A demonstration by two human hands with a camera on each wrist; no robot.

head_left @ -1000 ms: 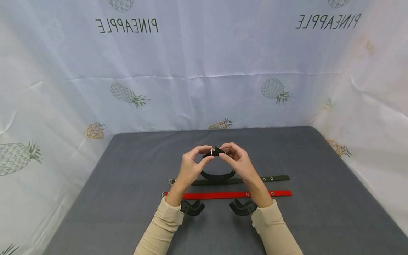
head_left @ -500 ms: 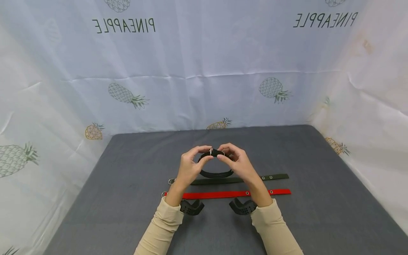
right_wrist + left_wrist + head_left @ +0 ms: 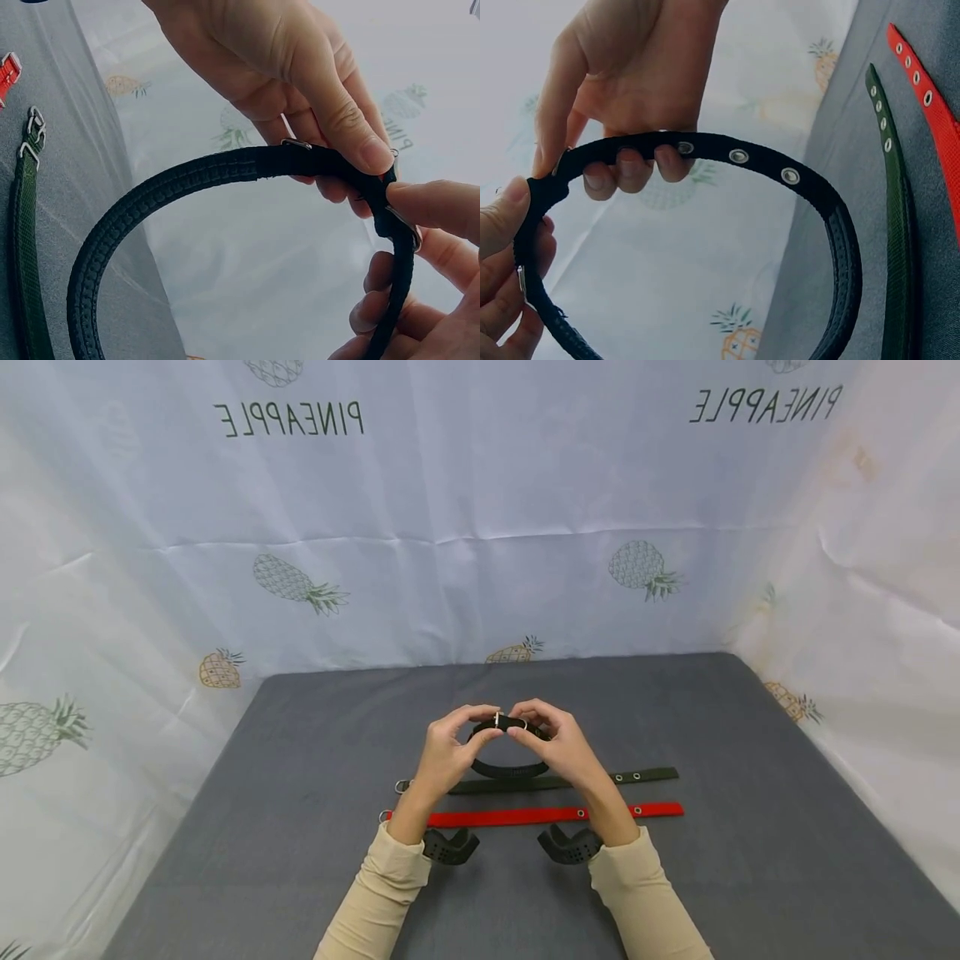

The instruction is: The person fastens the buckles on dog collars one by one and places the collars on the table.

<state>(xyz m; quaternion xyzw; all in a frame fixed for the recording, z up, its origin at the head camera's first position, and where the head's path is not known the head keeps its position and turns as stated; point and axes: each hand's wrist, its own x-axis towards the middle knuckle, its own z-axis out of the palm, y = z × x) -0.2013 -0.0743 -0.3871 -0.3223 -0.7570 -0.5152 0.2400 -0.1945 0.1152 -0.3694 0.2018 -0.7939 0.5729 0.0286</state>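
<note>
A black collar (image 3: 510, 771) with metal eyelets and a padded lining is bent into a loop above the table. At its top, my left hand (image 3: 444, 752) pinches the strap by the metal buckle (image 3: 498, 720) between thumb and fingers. Opposite it, my right hand (image 3: 564, 745) pinches the strap near a metal ring, thumb in front and fingers curled behind. In the left wrist view several eyelets (image 3: 739, 156) show along the black strap past the right fingers. Whether the buckle's prong sits in an eyelet is hidden by the fingertips.
Beneath the hands, a dark green collar (image 3: 652, 774) lies straight across the grey table (image 3: 300, 860). Nearer the front lies a red collar (image 3: 487, 818), partly covered by the forearms. A white pineapple-print curtain (image 3: 450, 593) surrounds the back and sides.
The black strap at the buckle lies flatter between the fingertips than a second ago, when its tip stuck up. Both hands stay nearly in place, pinching throughout.
</note>
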